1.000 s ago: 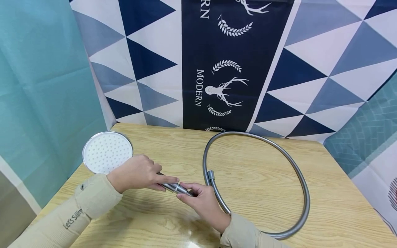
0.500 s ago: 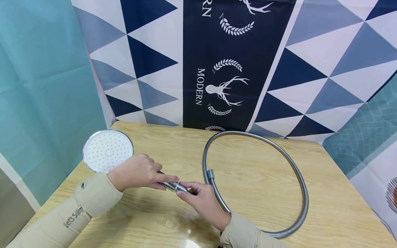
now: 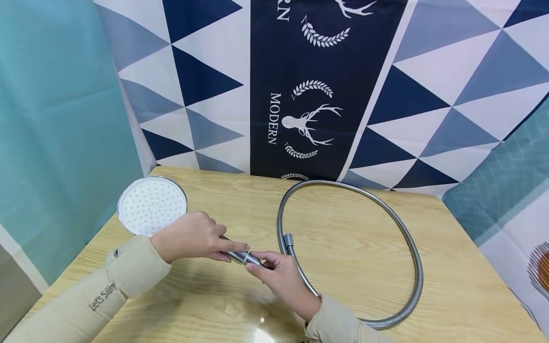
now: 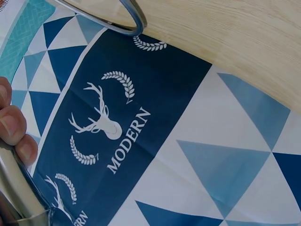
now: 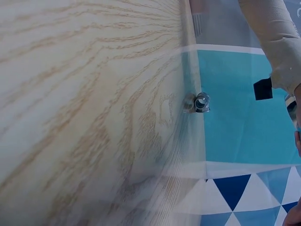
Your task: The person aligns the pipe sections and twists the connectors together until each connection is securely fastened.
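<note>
My left hand (image 3: 193, 237) grips the chrome handle of a hand shower, whose round white spray face (image 3: 152, 206) tilts up at the left. In the left wrist view, fingers (image 4: 11, 125) curl over the shiny handle (image 4: 16, 181). My right hand (image 3: 280, 281) pinches the grey metal end fitting (image 3: 254, 258) at the handle's lower end, thumb below and fingers above. The fingers partly cover this joint. Behind the right hand, the grey shower hose (image 3: 399, 219) loops over the table, its other end nut (image 3: 288, 240) lying inside the loop.
Both hands work above a light wood table (image 3: 231, 200). A patterned cloth (image 3: 214, 85) hangs along the back edge, and a teal cloth (image 3: 64, 119) on the left. A small chrome fitting (image 5: 202, 102) stands near the table's edge in the right wrist view.
The head view has shifted slightly. Both hands keep their hold at the joint, with only slight movement of the right fingers; the shower head and hose lie much as before.
</note>
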Demonstrator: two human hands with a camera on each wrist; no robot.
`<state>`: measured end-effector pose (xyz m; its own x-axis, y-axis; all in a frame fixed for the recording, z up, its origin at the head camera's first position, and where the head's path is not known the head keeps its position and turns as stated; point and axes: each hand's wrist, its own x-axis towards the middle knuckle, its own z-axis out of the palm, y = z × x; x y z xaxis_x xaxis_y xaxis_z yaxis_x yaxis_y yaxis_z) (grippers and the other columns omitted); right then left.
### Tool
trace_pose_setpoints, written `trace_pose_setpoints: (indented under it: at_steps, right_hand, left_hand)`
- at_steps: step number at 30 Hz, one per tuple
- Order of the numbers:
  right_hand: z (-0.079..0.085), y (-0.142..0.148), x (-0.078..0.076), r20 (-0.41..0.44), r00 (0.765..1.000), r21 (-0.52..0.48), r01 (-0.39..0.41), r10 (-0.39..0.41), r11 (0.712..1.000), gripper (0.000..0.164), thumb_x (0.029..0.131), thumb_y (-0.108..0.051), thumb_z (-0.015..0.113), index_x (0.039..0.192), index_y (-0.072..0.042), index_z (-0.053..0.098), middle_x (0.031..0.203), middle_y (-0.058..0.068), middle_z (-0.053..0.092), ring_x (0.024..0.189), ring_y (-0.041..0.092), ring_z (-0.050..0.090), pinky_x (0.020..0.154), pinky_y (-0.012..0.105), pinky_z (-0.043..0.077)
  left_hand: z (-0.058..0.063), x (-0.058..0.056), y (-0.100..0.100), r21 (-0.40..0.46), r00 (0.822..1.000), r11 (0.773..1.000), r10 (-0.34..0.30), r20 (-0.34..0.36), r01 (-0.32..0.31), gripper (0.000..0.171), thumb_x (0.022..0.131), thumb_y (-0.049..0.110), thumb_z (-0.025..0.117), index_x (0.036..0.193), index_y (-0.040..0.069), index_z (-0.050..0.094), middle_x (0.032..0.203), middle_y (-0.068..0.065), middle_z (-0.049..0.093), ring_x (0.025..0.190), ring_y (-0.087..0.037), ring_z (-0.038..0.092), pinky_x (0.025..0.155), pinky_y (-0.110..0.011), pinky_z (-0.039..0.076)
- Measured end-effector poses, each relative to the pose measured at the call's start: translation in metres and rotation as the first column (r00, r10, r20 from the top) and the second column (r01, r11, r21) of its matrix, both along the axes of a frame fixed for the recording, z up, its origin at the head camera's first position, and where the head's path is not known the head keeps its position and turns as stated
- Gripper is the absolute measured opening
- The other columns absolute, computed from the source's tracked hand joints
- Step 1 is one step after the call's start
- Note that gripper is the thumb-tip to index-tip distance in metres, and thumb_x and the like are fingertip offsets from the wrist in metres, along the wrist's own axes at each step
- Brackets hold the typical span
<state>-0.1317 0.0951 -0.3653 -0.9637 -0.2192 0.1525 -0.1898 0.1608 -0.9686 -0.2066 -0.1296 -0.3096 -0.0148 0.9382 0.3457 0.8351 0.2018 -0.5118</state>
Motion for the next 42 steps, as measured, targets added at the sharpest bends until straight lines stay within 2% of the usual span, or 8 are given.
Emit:
trace_pose_setpoints:
  at_steps: [7, 16, 23, 31, 34, 37, 39, 42]
  right_hand:
    - [0.0005, 0.0033, -0.0020, -0.015, 0.999, 0.013, -0.046, 0.046, 0.999, 0.029, 0.085, -0.007, 0.071, 0.107, 0.012, 0.066, 0.060, -0.001, 0.054, 0.050, 0.002, 0.043, 0.046, 0.017, 0.034]
    - [0.0012, 0.0057, -0.0058, -0.031, 0.986, 0.012, -0.163, 0.163, 0.987, 0.024, 0.089, -0.004, 0.065, 0.103, 0.016, 0.065, 0.057, -0.004, 0.048, 0.048, 0.001, 0.037, 0.044, 0.018, 0.028]
    - [0.0011, 0.0060, -0.0077, 0.009, 0.982, -0.038, -0.190, 0.190, 0.981, 0.022, 0.090, 0.000, 0.062, 0.099, 0.020, 0.062, 0.054, -0.005, 0.044, 0.045, 0.001, 0.035, 0.043, 0.017, 0.026]
    - [0.0013, 0.0064, -0.0083, 0.030, 0.979, -0.029, -0.199, 0.200, 0.980, 0.023, 0.091, 0.000, 0.060, 0.100, 0.020, 0.062, 0.054, -0.004, 0.044, 0.044, 0.001, 0.034, 0.042, 0.017, 0.026]
    - [0.0022, 0.0065, -0.0081, 0.051, 0.977, -0.036, -0.204, 0.205, 0.978, 0.023, 0.092, -0.001, 0.059, 0.100, 0.020, 0.062, 0.054, -0.002, 0.044, 0.044, 0.002, 0.034, 0.042, 0.017, 0.025]
    - [0.0028, 0.0070, -0.0077, 0.062, 0.974, -0.042, -0.213, 0.216, 0.976, 0.023, 0.093, -0.002, 0.056, 0.098, 0.020, 0.061, 0.053, -0.002, 0.044, 0.043, 0.002, 0.033, 0.041, 0.017, 0.025]
    - [0.0033, 0.0074, -0.0076, 0.068, 0.972, -0.041, -0.221, 0.224, 0.974, 0.024, 0.095, -0.003, 0.055, 0.097, 0.020, 0.061, 0.053, -0.002, 0.043, 0.043, 0.002, 0.032, 0.042, 0.018, 0.024]
    - [0.0039, 0.0077, -0.0074, 0.063, 0.971, -0.033, -0.231, 0.232, 0.973, 0.026, 0.096, -0.004, 0.053, 0.096, 0.020, 0.061, 0.052, -0.002, 0.042, 0.043, 0.002, 0.032, 0.042, 0.018, 0.024]
  left_hand:
    - [-0.0004, -0.0005, 0.0010, -0.014, 1.000, 1.000, 0.015, 0.013, -0.015, 0.039, 0.081, 0.049, 0.071, 0.114, 0.034, 0.058, 0.053, 0.007, 0.039, 0.038, -0.006, 0.028, 0.039, -0.016, 0.025]
    - [-0.0018, -0.0005, -0.0003, -0.011, 0.999, 1.000, -0.001, 0.032, 0.001, 0.040, 0.080, 0.048, 0.073, 0.114, 0.033, 0.059, 0.053, 0.007, 0.039, 0.038, -0.005, 0.027, 0.039, -0.016, 0.024]
    - [-0.0013, -0.0003, 0.0004, -0.010, 0.999, 1.000, -0.012, 0.035, 0.013, 0.041, 0.079, 0.048, 0.074, 0.114, 0.033, 0.060, 0.053, 0.008, 0.038, 0.038, -0.005, 0.026, 0.039, -0.016, 0.023]
    - [-0.0018, -0.0001, 0.0012, 0.001, 0.999, 1.000, -0.026, 0.019, 0.026, 0.042, 0.076, 0.048, 0.076, 0.112, 0.032, 0.061, 0.053, 0.008, 0.039, 0.038, -0.004, 0.025, 0.039, -0.016, 0.023]
    - [-0.0018, -0.0001, 0.0011, 0.007, 0.999, 0.999, -0.032, 0.024, 0.032, 0.037, 0.080, 0.048, 0.071, 0.112, 0.032, 0.061, 0.053, 0.008, 0.039, 0.038, -0.004, 0.026, 0.039, -0.016, 0.024]
    - [-0.0023, -0.0003, 0.0009, 0.013, 0.999, 0.999, -0.038, 0.031, 0.037, 0.026, 0.092, 0.049, 0.056, 0.111, 0.032, 0.061, 0.053, 0.008, 0.040, 0.038, -0.004, 0.028, 0.039, -0.016, 0.025]
    - [-0.0024, -0.0003, 0.0007, 0.013, 0.999, 0.999, -0.037, 0.033, 0.037, 0.027, 0.096, 0.050, 0.047, 0.111, 0.032, 0.061, 0.053, 0.008, 0.040, 0.038, -0.004, 0.028, 0.039, -0.016, 0.026]
    - [-0.0024, 0.0001, 0.0004, 0.013, 0.999, 0.999, -0.033, 0.025, 0.032, 0.026, 0.092, 0.049, 0.057, 0.111, 0.032, 0.061, 0.053, 0.008, 0.040, 0.038, -0.004, 0.028, 0.039, -0.016, 0.026]
